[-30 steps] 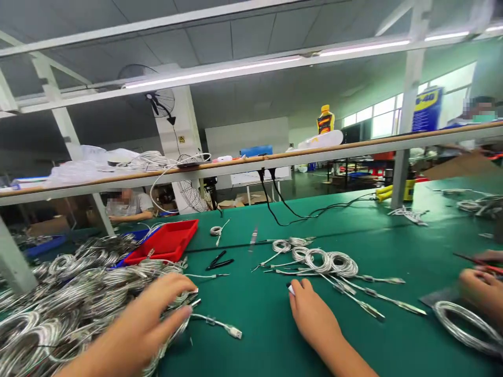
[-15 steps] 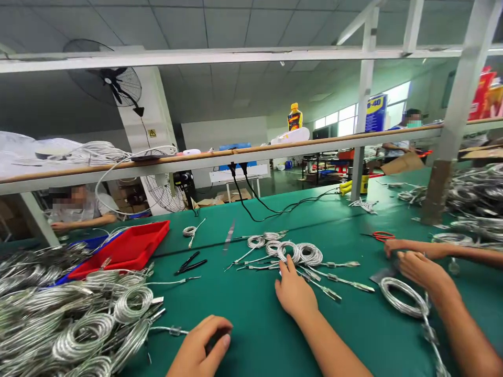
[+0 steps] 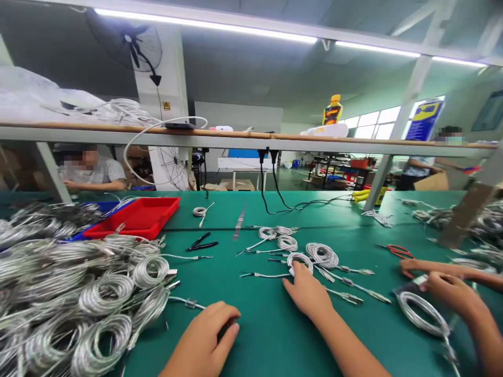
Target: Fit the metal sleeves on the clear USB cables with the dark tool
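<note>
My left hand [image 3: 208,340] rests low on the green mat [image 3: 267,335], right of the big pile of silver coiled cables [image 3: 78,283]. Its fingers curl over something small and dark that I cannot make out. My right hand [image 3: 308,293] lies flat on the mat with fingers stretched forward. Its fingertips touch one small cable coil [image 3: 299,260] in a loose group of coils with plug ends [image 3: 322,254]. Nothing is gripped in the right hand.
A co-worker's hands [image 3: 451,293] at the right handle a cable coil [image 3: 422,314]. Red scissors [image 3: 398,251] lie beyond them. Black cutters [image 3: 202,243], a red tray [image 3: 137,217] and a metal ruler [image 3: 239,229] sit mid-table. A shelf rail [image 3: 236,139] crosses overhead.
My left hand left the cable pile and moved right onto the bare mat, curling shut. My right hand slid forward onto a coil. The view swung slightly.
</note>
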Demonstrator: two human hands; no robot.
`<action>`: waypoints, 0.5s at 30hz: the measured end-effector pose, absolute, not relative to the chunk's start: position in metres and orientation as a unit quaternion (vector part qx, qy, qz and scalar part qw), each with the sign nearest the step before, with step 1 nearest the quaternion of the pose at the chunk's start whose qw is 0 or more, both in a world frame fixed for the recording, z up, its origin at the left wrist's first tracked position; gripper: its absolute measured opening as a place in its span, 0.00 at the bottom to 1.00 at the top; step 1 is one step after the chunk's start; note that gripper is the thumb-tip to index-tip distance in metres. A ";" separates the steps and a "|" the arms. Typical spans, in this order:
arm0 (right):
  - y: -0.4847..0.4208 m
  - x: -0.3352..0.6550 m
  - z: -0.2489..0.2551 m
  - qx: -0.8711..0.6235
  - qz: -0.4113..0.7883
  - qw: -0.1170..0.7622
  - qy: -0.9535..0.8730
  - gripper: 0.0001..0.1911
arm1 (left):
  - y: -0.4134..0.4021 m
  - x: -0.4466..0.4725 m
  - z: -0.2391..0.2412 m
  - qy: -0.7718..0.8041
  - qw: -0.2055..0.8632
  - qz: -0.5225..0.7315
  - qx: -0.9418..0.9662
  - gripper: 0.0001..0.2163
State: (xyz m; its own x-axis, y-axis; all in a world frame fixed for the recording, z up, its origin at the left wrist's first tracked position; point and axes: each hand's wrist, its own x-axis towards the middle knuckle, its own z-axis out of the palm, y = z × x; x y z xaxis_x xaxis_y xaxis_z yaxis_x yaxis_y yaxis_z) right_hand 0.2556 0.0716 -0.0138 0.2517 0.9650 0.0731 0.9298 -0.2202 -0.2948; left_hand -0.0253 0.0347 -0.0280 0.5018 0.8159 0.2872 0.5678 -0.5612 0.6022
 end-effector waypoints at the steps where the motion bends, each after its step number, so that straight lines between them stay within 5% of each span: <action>1: 0.068 0.249 -0.012 -0.760 0.071 0.143 -0.630 0.20 | 0.034 -0.025 -0.026 0.410 0.210 0.285 0.841 0.11; 6: 0.040 0.209 -0.014 -0.584 0.143 0.172 -0.780 0.24 | 0.030 -0.026 -0.013 0.415 0.147 0.314 0.841 0.12; 11: 0.049 0.214 -0.022 -0.559 0.104 0.360 -0.739 0.24 | 0.030 -0.025 -0.017 0.405 0.103 0.288 0.862 0.17; 15: 0.070 0.242 -0.033 -0.579 0.066 0.308 -0.752 0.22 | 0.039 -0.025 -0.031 0.366 0.070 0.217 0.902 0.21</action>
State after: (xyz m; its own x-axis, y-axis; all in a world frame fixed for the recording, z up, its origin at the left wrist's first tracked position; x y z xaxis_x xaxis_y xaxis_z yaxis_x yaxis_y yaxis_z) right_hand 0.2423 0.0702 -0.0331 -0.1394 0.9117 0.3865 0.8304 0.3203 -0.4560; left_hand -0.0245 0.0389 -0.0306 0.6382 0.6903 0.3408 0.6297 -0.7228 0.2848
